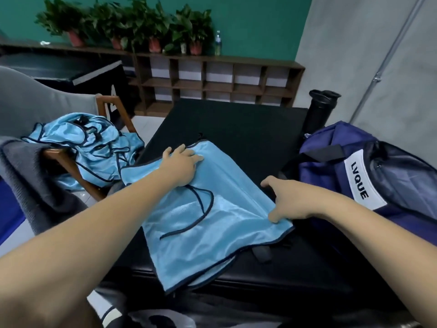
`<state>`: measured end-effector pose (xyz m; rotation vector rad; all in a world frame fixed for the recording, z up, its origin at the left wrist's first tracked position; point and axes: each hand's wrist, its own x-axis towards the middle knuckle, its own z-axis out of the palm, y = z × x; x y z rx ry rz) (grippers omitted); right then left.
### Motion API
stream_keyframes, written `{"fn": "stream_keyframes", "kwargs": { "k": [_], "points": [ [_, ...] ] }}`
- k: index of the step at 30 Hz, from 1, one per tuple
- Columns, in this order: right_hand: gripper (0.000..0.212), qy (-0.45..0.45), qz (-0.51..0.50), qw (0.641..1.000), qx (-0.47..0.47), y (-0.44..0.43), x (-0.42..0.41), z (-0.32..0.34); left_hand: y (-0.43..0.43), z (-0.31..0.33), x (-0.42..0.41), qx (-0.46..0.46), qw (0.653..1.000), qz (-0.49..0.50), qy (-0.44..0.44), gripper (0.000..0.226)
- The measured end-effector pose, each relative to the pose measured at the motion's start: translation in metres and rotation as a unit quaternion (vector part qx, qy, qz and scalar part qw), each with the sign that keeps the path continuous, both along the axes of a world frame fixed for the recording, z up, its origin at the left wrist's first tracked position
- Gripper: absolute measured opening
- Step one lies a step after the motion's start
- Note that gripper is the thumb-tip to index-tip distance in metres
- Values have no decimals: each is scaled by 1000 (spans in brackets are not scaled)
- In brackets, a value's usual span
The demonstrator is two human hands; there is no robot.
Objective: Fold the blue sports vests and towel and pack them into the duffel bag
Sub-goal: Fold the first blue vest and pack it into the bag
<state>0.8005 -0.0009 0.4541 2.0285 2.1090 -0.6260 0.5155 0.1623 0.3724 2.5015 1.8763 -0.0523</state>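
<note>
A light blue sports vest (208, 223) with dark trim lies spread on a black padded surface (236, 124). My left hand (182, 165) presses flat on its far left part, fingers apart. My right hand (282, 202) pinches the vest's right edge between thumb and fingers. More blue vests (92, 147) lie in a crumpled heap on a wooden chair (71, 166) at the left. A dark grey towel (26, 171) hangs over the chair's near side. The navy duffel bag (369, 166), unzipped, stands at the right with a white label.
A black shaker bottle (319, 110) stands behind the duffel bag. A brown cubby shelf (212, 81) with potted plants (132, 24) and a water bottle (218, 42) lines the far green wall. A grey curtain (378, 55) hangs at the right.
</note>
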Motion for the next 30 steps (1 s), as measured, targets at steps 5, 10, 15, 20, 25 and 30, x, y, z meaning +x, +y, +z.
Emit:
{"fn": "stream_keyframes", "kwargs": {
  "k": [5, 10, 15, 20, 25, 30],
  "points": [
    [86, 77, 2, 997, -11, -34, 1, -1, 19, -3, 43, 13, 999, -47, 21, 56],
    [97, 122, -14, 992, -24, -63, 11, -10, 29, -13, 95, 23, 993, -117, 6, 58],
    [70, 9, 48, 986, 158, -68, 29, -23, 17, -1, 108, 30, 986, -151, -71, 47],
    [35, 109, 214, 942, 233, -74, 33, -29, -32, 34, 71, 6, 968, -162, -189, 39],
    [55, 108, 266, 942, 176, -85, 35, -32, -118, 62, 32, -17, 953, -222, -207, 21],
    [54, 66, 273, 945, 169, -90, 40, -36, -190, 67, -3, -82, 952, -246, -163, 31]
  ]
}}
